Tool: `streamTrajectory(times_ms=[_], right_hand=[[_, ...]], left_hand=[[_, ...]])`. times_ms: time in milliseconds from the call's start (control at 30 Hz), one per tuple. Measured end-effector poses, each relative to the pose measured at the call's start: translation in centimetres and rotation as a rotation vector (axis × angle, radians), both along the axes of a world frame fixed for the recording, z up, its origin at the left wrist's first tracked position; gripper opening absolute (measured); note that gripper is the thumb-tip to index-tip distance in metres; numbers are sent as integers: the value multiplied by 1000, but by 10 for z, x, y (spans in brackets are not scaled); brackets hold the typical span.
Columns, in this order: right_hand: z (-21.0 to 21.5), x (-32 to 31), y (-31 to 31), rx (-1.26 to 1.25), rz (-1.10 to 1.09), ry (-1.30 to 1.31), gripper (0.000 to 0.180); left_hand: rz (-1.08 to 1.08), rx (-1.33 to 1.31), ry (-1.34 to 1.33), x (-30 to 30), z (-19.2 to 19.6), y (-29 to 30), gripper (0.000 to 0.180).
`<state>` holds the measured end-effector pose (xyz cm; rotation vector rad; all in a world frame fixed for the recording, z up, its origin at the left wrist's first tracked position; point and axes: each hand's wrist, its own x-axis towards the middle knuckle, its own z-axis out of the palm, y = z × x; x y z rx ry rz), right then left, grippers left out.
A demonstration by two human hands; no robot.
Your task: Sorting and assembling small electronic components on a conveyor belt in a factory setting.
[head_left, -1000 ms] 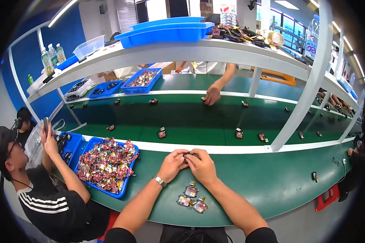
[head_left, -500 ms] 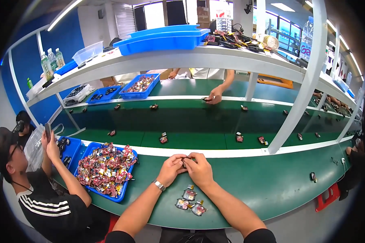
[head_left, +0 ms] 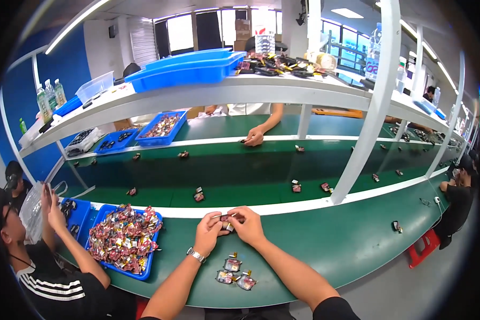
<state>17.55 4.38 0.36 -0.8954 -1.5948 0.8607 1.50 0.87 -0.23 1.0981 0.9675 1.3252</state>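
In front of me, above the green bench (head_left: 304, 245), both hands hold one small electronic module (head_left: 226, 225) by its edges. My left hand (head_left: 209, 232) pinches its left side, and my right hand (head_left: 247, 226) grips the top right with thumb and fingers. Part of the module, reddish with a pale patch, shows between the fingertips; the rest is covered. Just below my hands lie three similar modules with clear casings: one upper module (head_left: 232, 264), one at left (head_left: 225, 276) and one at right (head_left: 246, 281).
A blue tray (head_left: 149, 266) heaped with red circuit modules stands left of my forearm. Beside it a person (head_left: 53, 277) holds up a phone. Ahead, several modules ride a dark green conveyor (head_left: 240, 184). Across it is another person's hand (head_left: 254, 137). A white post (head_left: 357, 149) rises at right.
The whole view has shifted, so the scene sits further left. Between my fingers the module is turned, with more of its face showing. The three modules on the bench lie as before.
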Motion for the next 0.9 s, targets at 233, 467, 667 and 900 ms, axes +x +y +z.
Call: streamTrajectory(times_ms=[233, 467, 667, 900], right_hand=[[-18, 56, 90, 11, -526, -128, 19], [11, 114, 86, 85, -1067, -573, 54], [-20, 149, 105, -242, -1156, -679, 53], [-33, 164, 101, 14, -1064, -434, 45]], left_hand=[[-32, 42, 45, 3, -7, 2, 29], [-33, 39, 89, -2, 0, -4, 23], [-86, 52, 47, -4, 0, 2, 22], [-91, 39, -39, -3, -2, 6, 21]])
